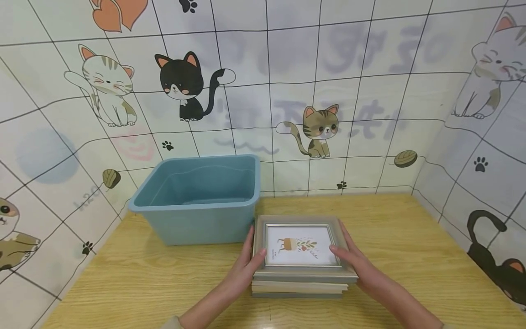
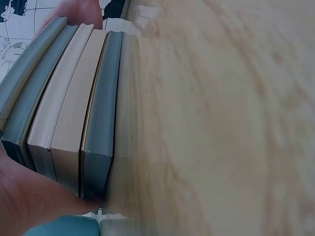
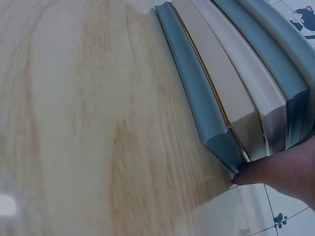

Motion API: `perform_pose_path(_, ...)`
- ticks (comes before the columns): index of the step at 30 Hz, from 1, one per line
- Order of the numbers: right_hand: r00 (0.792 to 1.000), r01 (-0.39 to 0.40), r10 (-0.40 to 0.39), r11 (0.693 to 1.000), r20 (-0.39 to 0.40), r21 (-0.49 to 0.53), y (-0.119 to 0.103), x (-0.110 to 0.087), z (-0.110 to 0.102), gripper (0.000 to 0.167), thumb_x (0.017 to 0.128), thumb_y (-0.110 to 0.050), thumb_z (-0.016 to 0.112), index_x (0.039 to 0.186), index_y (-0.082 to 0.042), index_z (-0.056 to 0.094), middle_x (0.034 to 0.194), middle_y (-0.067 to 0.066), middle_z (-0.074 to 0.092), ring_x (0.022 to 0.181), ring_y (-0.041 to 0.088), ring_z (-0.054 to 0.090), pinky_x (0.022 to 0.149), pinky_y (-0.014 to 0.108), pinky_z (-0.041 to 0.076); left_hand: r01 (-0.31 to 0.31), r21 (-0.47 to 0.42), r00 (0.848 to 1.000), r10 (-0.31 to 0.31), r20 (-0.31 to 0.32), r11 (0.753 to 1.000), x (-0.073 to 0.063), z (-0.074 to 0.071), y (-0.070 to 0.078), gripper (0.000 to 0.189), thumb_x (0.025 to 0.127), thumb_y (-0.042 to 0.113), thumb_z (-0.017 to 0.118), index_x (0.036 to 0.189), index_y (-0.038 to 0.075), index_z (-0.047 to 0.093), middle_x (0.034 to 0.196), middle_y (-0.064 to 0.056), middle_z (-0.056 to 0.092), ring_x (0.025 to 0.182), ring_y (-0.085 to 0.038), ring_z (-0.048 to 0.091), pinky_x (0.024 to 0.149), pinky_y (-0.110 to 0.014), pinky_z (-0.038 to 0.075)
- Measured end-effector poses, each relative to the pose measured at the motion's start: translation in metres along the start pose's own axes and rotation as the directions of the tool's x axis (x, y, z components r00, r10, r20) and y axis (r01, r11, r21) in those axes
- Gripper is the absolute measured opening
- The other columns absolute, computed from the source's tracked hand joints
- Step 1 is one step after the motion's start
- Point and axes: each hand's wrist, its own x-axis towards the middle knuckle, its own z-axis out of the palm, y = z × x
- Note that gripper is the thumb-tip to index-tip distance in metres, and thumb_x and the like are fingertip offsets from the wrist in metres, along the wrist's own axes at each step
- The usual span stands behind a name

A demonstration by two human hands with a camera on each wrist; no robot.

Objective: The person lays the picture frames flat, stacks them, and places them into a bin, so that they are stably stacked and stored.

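Several picture frames lie flat in a stack on the wooden table. The top picture frame (image 1: 304, 274) is silver-grey, with a small plant drawing under its glass. My left hand (image 1: 242, 265) holds the stack's left side, thumb over the top edge. My right hand (image 1: 361, 262) grips the opposite side, its thumb also on the top frame. In the left wrist view, the stacked frames (image 2: 66, 105) show blue-grey, white and cream edges, with left fingers (image 2: 34, 196) against their ends. The right wrist view shows the same edges and right fingers (image 3: 280, 172) at the corner.
A blue plastic tub (image 1: 201, 224) stands just left of and behind the stack, with nothing visible inside. The wooden table (image 1: 394, 237) extends to the right and in front. Behind it rises a wall (image 1: 287, 178) covered in cat-print tile pattern.
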Motion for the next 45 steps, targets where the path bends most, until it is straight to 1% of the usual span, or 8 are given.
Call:
perform_pose_path(3,1.000,0.017,-0.018,1.000,0.009,0.024,0.004,0.001,0.000,0.087,0.104,-0.034,0.046,0.160,-0.037,-0.021,0.165,0.020,-0.026,0.142,0.050,0.012,0.104,0.057,0.036,0.005,0.002,1.000,-0.005,-0.002,1.000,0.000,0.001,-0.001,0.077,0.110,0.040,0.040,0.165,0.015,-0.006,0.170,-0.019,-0.007,0.152,-0.046,-0.003,0.114,-0.073,0.006)
perform_pose_path(8,0.990,0.133,-0.133,0.991,0.043,-0.007,0.013,-0.001,0.000,0.070,0.110,-0.033,0.027,0.161,-0.032,-0.022,0.164,0.019,-0.029,0.147,0.049,-0.014,0.109,0.073,0.010,0.006,0.001,1.000,-0.006,0.003,1.000,0.000,0.002,-0.003,0.076,0.110,0.041,0.039,0.166,0.016,-0.006,0.170,-0.017,-0.006,0.152,-0.045,-0.002,0.114,-0.073,0.006)
perform_pose_path(11,0.980,0.194,-0.193,0.981,0.052,-0.022,0.017,-0.002,0.000,0.064,0.111,-0.034,0.019,0.161,-0.032,-0.021,0.164,0.020,-0.030,0.145,0.050,-0.017,0.105,0.079,0.006,0.001,-0.004,1.000,-0.001,0.006,1.000,0.000,0.002,-0.003,0.075,0.110,0.041,0.038,0.166,0.016,-0.005,0.170,-0.018,-0.006,0.152,-0.045,-0.003,0.114,-0.073,0.005)
perform_pose_path(19,0.976,0.212,-0.211,0.977,0.051,-0.018,0.018,0.000,0.003,0.064,0.110,-0.037,0.017,0.161,-0.030,-0.021,0.163,0.011,-0.035,0.145,0.042,-0.032,0.100,0.080,-0.018,0.000,-0.024,1.000,0.001,0.008,1.000,0.001,0.002,-0.001,0.074,0.111,0.040,0.035,0.165,0.015,-0.009,0.170,-0.018,-0.009,0.152,-0.047,-0.005,0.111,-0.077,0.001)
perform_pose_path(24,0.969,0.238,-0.241,0.969,0.043,0.073,0.020,-0.001,0.008,0.063,0.111,-0.034,0.016,0.161,-0.029,-0.022,0.163,0.006,-0.037,0.144,0.037,-0.037,0.102,0.074,-0.024,0.002,-0.061,1.000,-0.001,0.016,0.998,0.001,0.005,-0.002,0.075,0.110,0.042,0.034,0.165,0.017,-0.011,0.169,-0.018,-0.012,0.152,-0.047,-0.009,0.108,-0.080,-0.002)
perform_pose_path(35,0.958,0.281,-0.286,0.952,0.031,0.118,0.025,-0.008,0.010,0.068,0.109,-0.026,0.023,0.161,-0.041,-0.018,0.162,0.004,-0.038,0.143,0.037,-0.034,0.099,0.078,-0.020,-0.037,-0.019,0.999,0.038,0.026,0.999,0.001,0.008,-0.003,0.076,0.110,0.043,0.033,0.164,0.017,-0.013,0.170,-0.014,-0.014,0.153,-0.042,-0.011,0.110,-0.077,-0.004)
perform_pose_path(43,0.953,0.302,-0.303,0.950,0.003,0.075,0.025,-0.007,0.009,0.085,0.101,-0.021,0.041,0.159,-0.051,-0.014,0.165,0.015,-0.028,0.144,0.047,-0.004,0.103,0.077,0.015,-0.133,-0.056,0.991,0.133,-0.010,0.990,0.000,0.007,-0.003,0.078,0.109,0.030,0.043,0.165,0.015,-0.009,0.170,-0.016,-0.011,0.153,-0.041,-0.010,0.113,-0.074,-0.003)
perform_pose_path(45,0.951,0.308,-0.309,0.949,-0.001,0.063,0.024,-0.006,0.010,0.088,0.101,-0.020,0.044,0.160,-0.049,-0.014,0.166,0.015,-0.026,0.144,0.047,-0.002,0.105,0.075,0.014,-0.138,-0.058,0.990,0.137,-0.014,0.989,0.000,0.007,-0.004,0.077,0.109,0.030,0.043,0.165,0.016,-0.008,0.170,-0.015,-0.010,0.153,-0.041,-0.011,0.113,-0.074,-0.003)
